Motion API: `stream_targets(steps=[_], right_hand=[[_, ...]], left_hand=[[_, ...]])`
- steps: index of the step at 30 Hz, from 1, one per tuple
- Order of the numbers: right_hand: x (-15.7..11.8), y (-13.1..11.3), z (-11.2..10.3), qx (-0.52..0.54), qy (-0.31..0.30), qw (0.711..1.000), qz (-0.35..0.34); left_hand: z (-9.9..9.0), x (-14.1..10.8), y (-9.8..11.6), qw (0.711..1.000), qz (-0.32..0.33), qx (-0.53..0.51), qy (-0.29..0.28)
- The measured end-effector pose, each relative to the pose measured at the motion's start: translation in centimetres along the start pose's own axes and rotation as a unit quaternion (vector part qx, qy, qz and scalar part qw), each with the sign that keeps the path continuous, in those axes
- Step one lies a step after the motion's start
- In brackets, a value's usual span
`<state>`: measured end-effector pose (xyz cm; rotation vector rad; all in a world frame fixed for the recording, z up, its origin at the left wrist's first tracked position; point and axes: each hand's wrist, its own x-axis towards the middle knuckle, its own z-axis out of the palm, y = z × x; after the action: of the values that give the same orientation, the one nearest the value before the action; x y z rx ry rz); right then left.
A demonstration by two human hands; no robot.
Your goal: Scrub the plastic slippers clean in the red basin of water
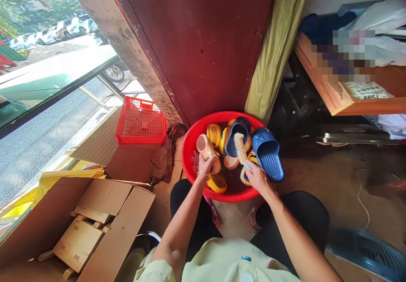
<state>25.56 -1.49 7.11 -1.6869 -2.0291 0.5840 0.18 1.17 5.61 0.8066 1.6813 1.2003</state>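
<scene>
In the head view, a red basin [187,146] stands on the floor between my knees, with dark water in its bottom. My left hand [207,163] is closed on a beige slipper [206,145] at the basin's left side, its patterned sole turned up. My right hand [255,175] grips the blue handle of a scrub brush [240,145], whose pale bristles lie over a dark blue slipper [231,145]. Several yellow slippers [217,183] lie in the basin. A blue slide slipper [269,157] rests across the right rim.
A red plastic crate [142,123] sits on cardboard at the left, beside a brown rag [165,157]. Nearer, an open cardboard box [127,214] holds wooden stools [78,241]. A dark red door [203,49] stands behind the basin. A wooden table [358,106] juts in at right.
</scene>
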Motion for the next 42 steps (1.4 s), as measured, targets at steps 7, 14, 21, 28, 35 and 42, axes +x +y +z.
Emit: stream_targets(steps=[7,14,21,28,35,42], right_hand=[[-1.5,-5.5,-1.1,-0.118,-0.142,0.975,-0.121],[5.5,-9.4,-1.0,-0.203,-0.115,0.97,-0.065],[0.2,-7.4,-1.2,-0.205,-0.19,0.955,-0.098],[-0.8,-5.8,-0.6,-0.206,-0.187,0.958,-0.061],[-0.6,-6.1,2.6,-0.09,-0.135,0.982,-0.097],[-3.6,-6.6,2.7,-0.098,-0.154,0.969,-0.168]], left_hand=[[-0.1,-5.2,-1.6,0.981,0.062,0.183,0.024],[0.0,-6.8,-2.6,0.962,0.201,0.185,-0.019],[0.2,-5.1,-3.9,0.936,0.197,0.291,0.025],[0.5,-4.9,-3.8,0.972,0.135,0.189,0.026],[-1.5,-3.1,-2.6,0.987,-0.056,-0.153,-0.007],[-2.4,-1.7,-2.3,0.89,-0.175,-0.407,-0.105]])
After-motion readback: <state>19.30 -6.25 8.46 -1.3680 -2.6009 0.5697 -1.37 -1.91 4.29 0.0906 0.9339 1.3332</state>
